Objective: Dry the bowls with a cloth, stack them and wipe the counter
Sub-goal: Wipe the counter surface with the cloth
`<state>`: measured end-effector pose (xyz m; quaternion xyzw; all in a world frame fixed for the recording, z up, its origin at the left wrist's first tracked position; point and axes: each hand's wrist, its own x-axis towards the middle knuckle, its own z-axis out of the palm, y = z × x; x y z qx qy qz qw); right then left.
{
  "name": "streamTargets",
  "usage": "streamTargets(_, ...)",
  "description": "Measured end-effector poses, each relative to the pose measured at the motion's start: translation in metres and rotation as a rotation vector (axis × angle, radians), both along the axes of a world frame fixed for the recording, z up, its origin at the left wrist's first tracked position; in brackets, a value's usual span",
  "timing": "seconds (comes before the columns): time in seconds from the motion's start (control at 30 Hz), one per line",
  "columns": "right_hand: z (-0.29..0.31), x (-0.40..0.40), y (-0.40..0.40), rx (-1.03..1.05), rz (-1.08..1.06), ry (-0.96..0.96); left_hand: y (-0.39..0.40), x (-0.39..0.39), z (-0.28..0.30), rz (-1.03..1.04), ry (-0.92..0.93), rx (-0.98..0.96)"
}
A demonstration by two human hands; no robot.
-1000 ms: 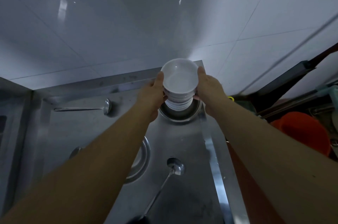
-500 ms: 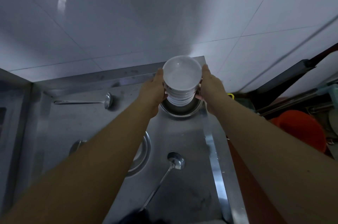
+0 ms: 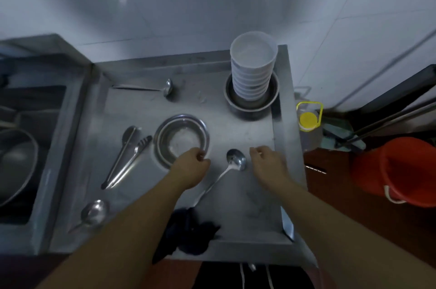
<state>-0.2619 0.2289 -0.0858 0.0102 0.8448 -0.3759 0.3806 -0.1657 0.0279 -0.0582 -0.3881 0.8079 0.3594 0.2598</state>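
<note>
- Your left hand [image 3: 191, 168] hung with fingers loosely curled, holding nothing; your right hand [image 3: 266, 161] was relaxed and held nothing too.
- The bowls [image 3: 252, 69] stood stacked at the counter's far right.
- The cloth [image 3: 188, 234] lay at the near edge behind both hands, closer to your left.

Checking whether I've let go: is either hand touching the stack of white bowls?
Apart. In the head view, the stack of white bowls stands alone in a metal bowl at the counter's back, with bare counter separating it from the left hand and right hand.
</note>
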Motion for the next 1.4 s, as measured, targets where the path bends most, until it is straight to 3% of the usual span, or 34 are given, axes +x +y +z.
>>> streamTargets(0.17, -0.013, 0.070, 0.018, 0.077, 0.219, -0.015, 0.026, 0.060, -0.018, -0.124, -0.086, -0.079)
streamTargets(0.37, -0.027, 0.113, 0.019, 0.196, 0.312, 0.050, 0.034, 0.078, -0.047, -0.351, -0.121, -0.193)
streamTargets(0.83, -0.046, 0.162, -0.028, 0.269, -0.065, -0.013, 0.011, 0.051, -0.100, -0.676, -0.023, -0.257)
streamTargets(1.0, -0.038, 0.182, -0.028, 0.275, -0.145, -0.038, -0.007, 0.047, -0.093, -0.616, 0.008, -0.205)
streamTargets(1.4, -0.035, 0.204, -0.057, 0.266, -0.086, 0.010, -0.059, 0.060, -0.077, -0.316, 0.217, -0.124)
